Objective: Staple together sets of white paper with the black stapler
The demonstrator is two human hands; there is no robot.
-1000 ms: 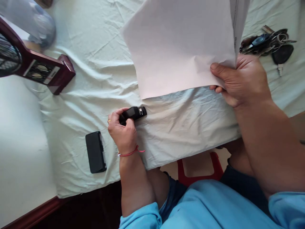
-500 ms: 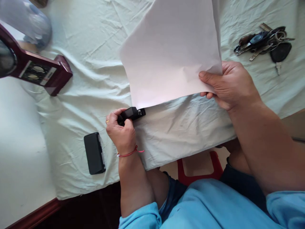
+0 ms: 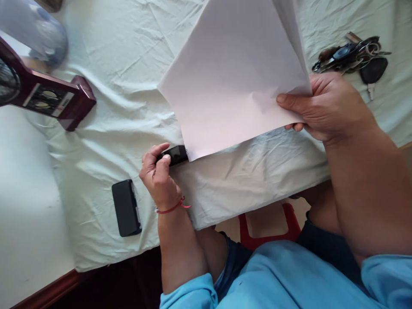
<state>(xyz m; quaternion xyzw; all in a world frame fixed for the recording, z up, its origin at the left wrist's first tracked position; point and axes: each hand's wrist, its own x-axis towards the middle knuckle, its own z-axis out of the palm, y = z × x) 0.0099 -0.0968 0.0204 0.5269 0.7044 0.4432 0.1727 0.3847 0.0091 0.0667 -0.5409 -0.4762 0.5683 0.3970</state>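
Observation:
My right hand (image 3: 331, 107) pinches white paper sheets (image 3: 238, 77) at their near right corner, thumb on top and fingers underneath. The sheets are raised above the cloth and bend away from me; their right edges stand slightly apart. In my left hand (image 3: 159, 174), closed around its rear part, is a small black stapler (image 3: 176, 155) lying on the cloth. The near left corner of the paper meets the stapler's front end and covers it, so I cannot tell whether the corner sits between the jaws.
A black phone (image 3: 126, 208) lies left of my left hand. A bunch of keys (image 3: 357, 58) rests beyond my right hand. A dark red wooden stand (image 3: 77, 101) and a clear plastic container (image 3: 48, 38) occupy the far left. The pale tablecloth (image 3: 128, 86) is wrinkled; a red stool (image 3: 270, 242) shows below.
My right hand has shifted right and the paper's near left corner has moved down and right, now covering the stapler's front end. My left hand and the stapler have moved slightly left.

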